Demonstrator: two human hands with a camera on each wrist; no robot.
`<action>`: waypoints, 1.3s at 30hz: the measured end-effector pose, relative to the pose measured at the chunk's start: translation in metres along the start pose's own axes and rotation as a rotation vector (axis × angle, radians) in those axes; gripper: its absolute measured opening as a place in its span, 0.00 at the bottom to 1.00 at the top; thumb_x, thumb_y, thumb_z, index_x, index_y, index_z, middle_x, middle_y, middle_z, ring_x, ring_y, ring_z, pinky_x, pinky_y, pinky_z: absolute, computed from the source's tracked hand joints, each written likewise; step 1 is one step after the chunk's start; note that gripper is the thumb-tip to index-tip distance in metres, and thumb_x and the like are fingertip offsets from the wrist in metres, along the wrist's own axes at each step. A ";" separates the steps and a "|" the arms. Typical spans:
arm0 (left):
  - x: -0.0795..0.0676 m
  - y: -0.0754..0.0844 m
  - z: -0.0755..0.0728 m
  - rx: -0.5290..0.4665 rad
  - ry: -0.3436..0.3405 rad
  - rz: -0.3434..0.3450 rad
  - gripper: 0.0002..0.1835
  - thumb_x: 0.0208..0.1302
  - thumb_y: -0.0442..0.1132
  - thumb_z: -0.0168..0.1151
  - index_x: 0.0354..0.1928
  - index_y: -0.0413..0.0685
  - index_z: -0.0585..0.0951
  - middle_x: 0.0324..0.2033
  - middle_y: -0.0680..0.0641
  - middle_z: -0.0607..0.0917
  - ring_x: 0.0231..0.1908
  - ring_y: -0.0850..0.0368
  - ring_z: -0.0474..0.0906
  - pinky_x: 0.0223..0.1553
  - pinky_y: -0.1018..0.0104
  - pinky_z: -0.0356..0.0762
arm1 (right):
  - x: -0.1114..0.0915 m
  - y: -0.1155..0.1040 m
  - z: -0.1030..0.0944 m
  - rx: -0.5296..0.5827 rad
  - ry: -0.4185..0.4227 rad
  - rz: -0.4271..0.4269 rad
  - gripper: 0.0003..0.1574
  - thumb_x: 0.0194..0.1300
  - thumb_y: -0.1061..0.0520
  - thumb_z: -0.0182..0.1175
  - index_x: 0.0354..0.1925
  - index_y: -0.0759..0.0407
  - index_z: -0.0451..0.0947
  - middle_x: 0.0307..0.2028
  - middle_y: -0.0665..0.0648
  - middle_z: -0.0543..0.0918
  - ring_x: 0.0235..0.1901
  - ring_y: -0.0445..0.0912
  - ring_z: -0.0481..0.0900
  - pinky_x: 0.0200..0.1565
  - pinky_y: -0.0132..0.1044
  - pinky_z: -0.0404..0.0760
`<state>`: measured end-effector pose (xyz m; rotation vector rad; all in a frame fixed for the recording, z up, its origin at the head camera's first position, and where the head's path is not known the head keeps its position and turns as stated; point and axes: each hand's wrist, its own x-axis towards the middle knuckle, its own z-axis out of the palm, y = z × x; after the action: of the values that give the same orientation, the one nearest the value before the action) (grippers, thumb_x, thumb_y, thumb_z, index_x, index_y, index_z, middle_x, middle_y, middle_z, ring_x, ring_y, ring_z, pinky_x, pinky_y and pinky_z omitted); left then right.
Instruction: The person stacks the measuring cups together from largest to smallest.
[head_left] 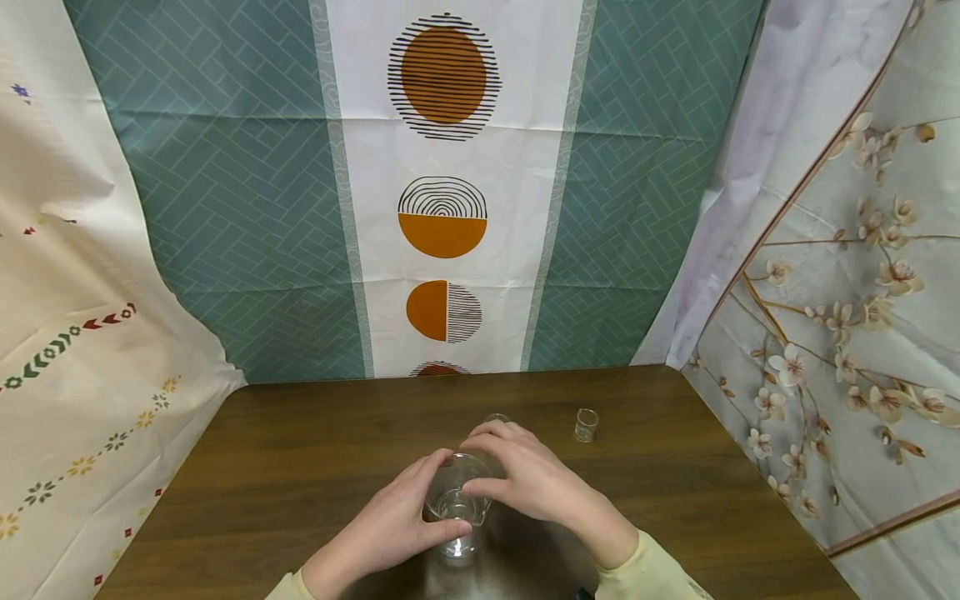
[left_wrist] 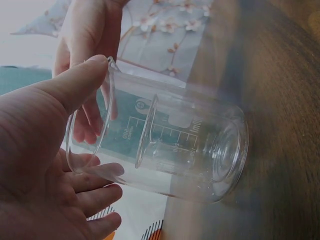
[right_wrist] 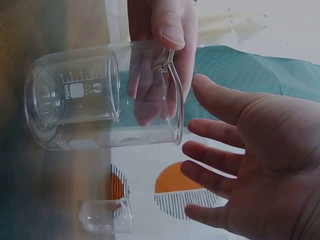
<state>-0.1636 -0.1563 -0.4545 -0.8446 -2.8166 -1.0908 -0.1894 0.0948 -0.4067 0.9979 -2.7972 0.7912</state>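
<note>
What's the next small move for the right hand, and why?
I'd probably ease the right hand away from the large beaker toward the lone beaker standing farther right: the right hand's spread fingers hold nothing, the left hand grips the large beaker, and the nested beaker already sits inside.

My brown wood-grain tabletop carries a large glass beaker near me, two small beakers farther off
</note>
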 end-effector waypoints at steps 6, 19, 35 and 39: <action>0.001 0.000 0.001 0.004 0.010 0.002 0.50 0.65 0.72 0.74 0.77 0.50 0.70 0.71 0.48 0.79 0.70 0.47 0.76 0.64 0.38 0.80 | -0.003 0.002 -0.001 0.032 0.042 0.012 0.35 0.73 0.42 0.76 0.71 0.49 0.81 0.68 0.47 0.80 0.70 0.50 0.76 0.70 0.55 0.76; 0.002 0.001 0.002 0.018 0.025 0.002 0.53 0.64 0.72 0.75 0.79 0.45 0.70 0.72 0.46 0.79 0.72 0.45 0.75 0.66 0.37 0.78 | -0.004 0.013 -0.001 0.021 0.135 -0.014 0.43 0.75 0.40 0.72 0.79 0.53 0.73 0.78 0.55 0.75 0.79 0.58 0.68 0.80 0.61 0.60; 0.002 0.000 0.003 0.024 0.040 0.022 0.51 0.64 0.71 0.76 0.77 0.47 0.71 0.70 0.48 0.80 0.69 0.48 0.77 0.65 0.38 0.80 | -0.002 0.027 0.002 -0.018 0.165 0.019 0.50 0.77 0.40 0.70 0.85 0.56 0.64 0.83 0.59 0.67 0.84 0.58 0.57 0.83 0.59 0.52; 0.003 0.001 0.002 0.025 0.041 0.025 0.51 0.64 0.72 0.75 0.77 0.48 0.71 0.70 0.48 0.80 0.69 0.48 0.77 0.65 0.38 0.79 | -0.002 0.031 0.003 -0.032 0.161 0.034 0.50 0.78 0.40 0.69 0.85 0.57 0.64 0.84 0.59 0.65 0.85 0.57 0.55 0.83 0.59 0.50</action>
<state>-0.1650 -0.1530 -0.4553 -0.8425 -2.7729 -1.0553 -0.2064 0.1145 -0.4233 0.8441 -2.6871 0.7899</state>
